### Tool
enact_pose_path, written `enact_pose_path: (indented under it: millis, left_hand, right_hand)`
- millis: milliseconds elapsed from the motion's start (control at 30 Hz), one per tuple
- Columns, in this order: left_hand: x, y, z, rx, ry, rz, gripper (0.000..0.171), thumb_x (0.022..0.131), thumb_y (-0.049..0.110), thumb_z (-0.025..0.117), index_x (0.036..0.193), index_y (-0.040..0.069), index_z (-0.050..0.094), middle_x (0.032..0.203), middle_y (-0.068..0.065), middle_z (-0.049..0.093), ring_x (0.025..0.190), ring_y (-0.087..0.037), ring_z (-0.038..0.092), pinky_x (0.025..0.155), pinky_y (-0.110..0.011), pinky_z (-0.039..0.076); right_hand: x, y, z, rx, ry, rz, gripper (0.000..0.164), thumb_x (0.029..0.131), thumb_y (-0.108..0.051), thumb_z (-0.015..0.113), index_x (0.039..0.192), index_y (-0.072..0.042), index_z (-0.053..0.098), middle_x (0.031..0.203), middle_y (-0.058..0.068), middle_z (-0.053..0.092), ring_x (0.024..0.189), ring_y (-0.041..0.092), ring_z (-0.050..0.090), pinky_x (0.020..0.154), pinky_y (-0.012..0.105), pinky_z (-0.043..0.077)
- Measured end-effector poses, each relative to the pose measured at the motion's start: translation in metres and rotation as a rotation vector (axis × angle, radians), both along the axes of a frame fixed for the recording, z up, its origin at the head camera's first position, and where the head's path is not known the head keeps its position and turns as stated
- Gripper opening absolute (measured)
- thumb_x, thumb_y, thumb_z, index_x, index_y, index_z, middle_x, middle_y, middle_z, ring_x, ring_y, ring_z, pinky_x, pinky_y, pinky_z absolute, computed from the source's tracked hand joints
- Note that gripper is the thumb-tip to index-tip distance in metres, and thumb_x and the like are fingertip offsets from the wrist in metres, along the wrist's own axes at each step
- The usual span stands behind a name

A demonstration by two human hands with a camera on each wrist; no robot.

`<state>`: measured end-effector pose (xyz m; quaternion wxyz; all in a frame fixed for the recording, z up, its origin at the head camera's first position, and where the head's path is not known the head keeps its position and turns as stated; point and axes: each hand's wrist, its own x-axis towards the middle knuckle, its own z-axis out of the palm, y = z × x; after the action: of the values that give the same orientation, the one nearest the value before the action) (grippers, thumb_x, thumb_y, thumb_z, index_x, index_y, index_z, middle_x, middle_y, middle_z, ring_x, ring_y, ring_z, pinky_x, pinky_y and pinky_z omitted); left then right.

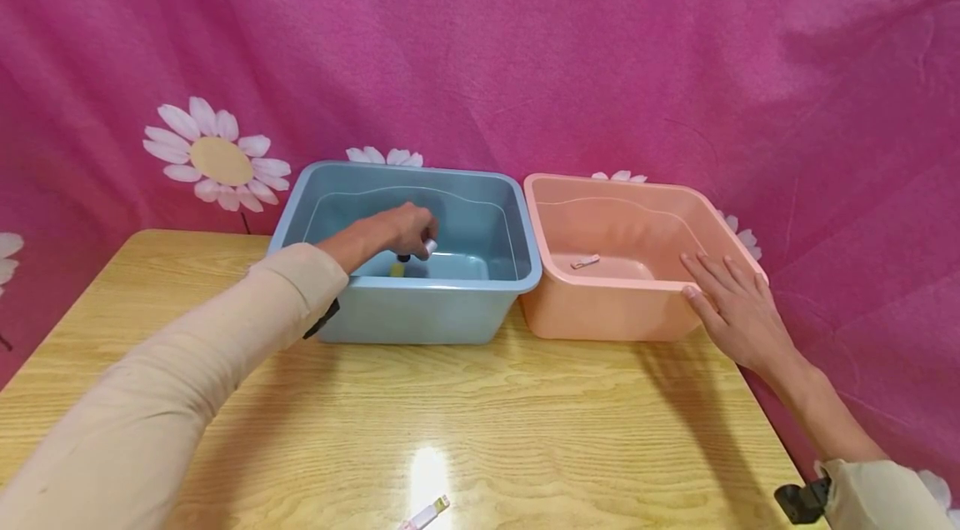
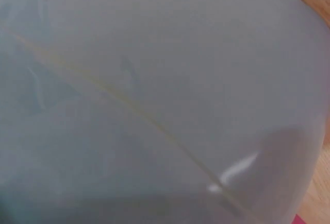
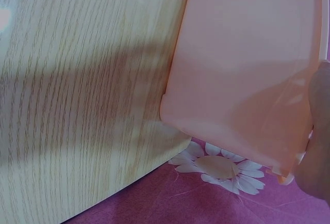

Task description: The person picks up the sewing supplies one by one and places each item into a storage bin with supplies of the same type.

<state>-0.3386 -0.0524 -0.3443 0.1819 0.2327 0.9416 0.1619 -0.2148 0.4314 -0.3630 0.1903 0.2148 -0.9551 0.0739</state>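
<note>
My left hand [image 1: 411,228] reaches over the near rim into the blue tub [image 1: 405,313], its fingers curled round a small whitish object [image 1: 430,247] that is mostly hidden. Beneath the hand a small yellow and black item [image 1: 397,269] shows inside the tub. My right hand [image 1: 738,313] rests on the near right corner of the pink tub [image 1: 600,309] with its fingers straight. On the pink tub's floor lies a small pale, narrow item [image 1: 585,262]. The left wrist view shows a blurred blue-grey tub wall [image 2: 180,80]; the right wrist view catches the right hand's edge [image 3: 317,131].
Both tubs stand side by side at the back of the wooden table [image 1: 480,413]. At the front lies a small pink-and-white item with a yellowish end [image 1: 425,513]. A magenta cloth [image 1: 480,47] with daisies hangs behind and along the right side.
</note>
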Motion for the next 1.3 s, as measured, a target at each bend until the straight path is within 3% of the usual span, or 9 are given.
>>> enact_pose_path:
  millis: [367,600,933,1300]
  left_hand:
    - [-0.001,0.001,-0.005,-0.058,0.025,-0.034,0.033,0.096,0.012,0.069,0.127,0.001,0.064,0.112,-0.013,0.064,0.095,-0.024,0.061,0.087,-0.035,0.053]
    - [0.001,0.001,-0.007,-0.107,0.023,-0.035,0.036,0.095,0.012,0.069,0.129,0.002,0.063,0.116,-0.013,0.064,0.103,-0.025,0.059,0.097,-0.041,0.049]
    - [0.003,0.002,-0.014,-0.123,-0.003,-0.001,0.032,0.095,0.012,0.068,0.126,0.004,0.064,0.112,-0.011,0.064,0.099,-0.026,0.058,0.091,-0.04,0.05]
    - [0.002,0.001,-0.012,-0.181,0.025,-0.004,0.029,0.096,0.012,0.066,0.124,0.005,0.064,0.11,-0.01,0.063,0.097,-0.026,0.057,0.091,-0.04,0.049]
  right_hand:
    - [0.0,-0.001,0.001,-0.005,-0.002,0.002,0.05,0.106,-0.029,0.048,0.153,-0.015,0.042,0.147,0.026,0.044,0.138,0.053,0.028,0.107,0.071,0.013]
    - [0.0,0.0,0.002,-0.009,-0.01,-0.011,0.05,0.106,-0.03,0.048,0.152,-0.014,0.043,0.149,0.025,0.043,0.138,0.054,0.027,0.106,0.073,0.012]
    - [0.0,0.0,-0.001,-0.009,-0.004,-0.008,0.05,0.106,-0.029,0.048,0.153,-0.016,0.042,0.147,0.025,0.044,0.137,0.055,0.028,0.107,0.072,0.012]
    - [-0.001,0.0,-0.001,-0.02,-0.023,-0.02,0.049,0.106,-0.03,0.047,0.151,-0.013,0.044,0.15,0.024,0.041,0.138,0.054,0.026,0.108,0.072,0.01]
